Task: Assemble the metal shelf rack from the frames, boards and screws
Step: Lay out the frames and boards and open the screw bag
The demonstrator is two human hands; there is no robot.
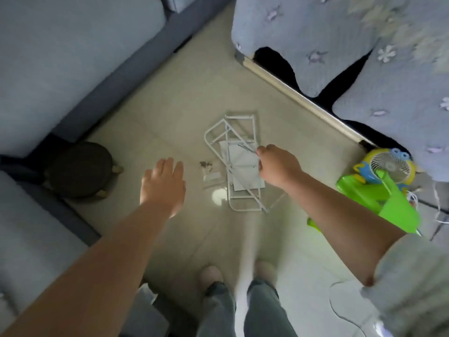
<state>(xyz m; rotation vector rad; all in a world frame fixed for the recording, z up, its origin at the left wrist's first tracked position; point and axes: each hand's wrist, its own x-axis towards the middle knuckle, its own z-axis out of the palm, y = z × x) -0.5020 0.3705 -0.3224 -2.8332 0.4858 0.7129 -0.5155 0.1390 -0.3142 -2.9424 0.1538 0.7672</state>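
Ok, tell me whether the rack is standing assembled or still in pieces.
In pieces: the white frames and boards lie flat in a loose pile on the floor.

Sofa: grey-blue (60, 57), along the left.
Stool: dark, round (81, 169), beside sofa.
Fan: small, colourful (391, 166), right.
Quilt: floral (340, 32), upper right.

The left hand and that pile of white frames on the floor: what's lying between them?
In the head view, between the left hand and the white frames lies a small cluster of dark screws and a clear bag on the floor.
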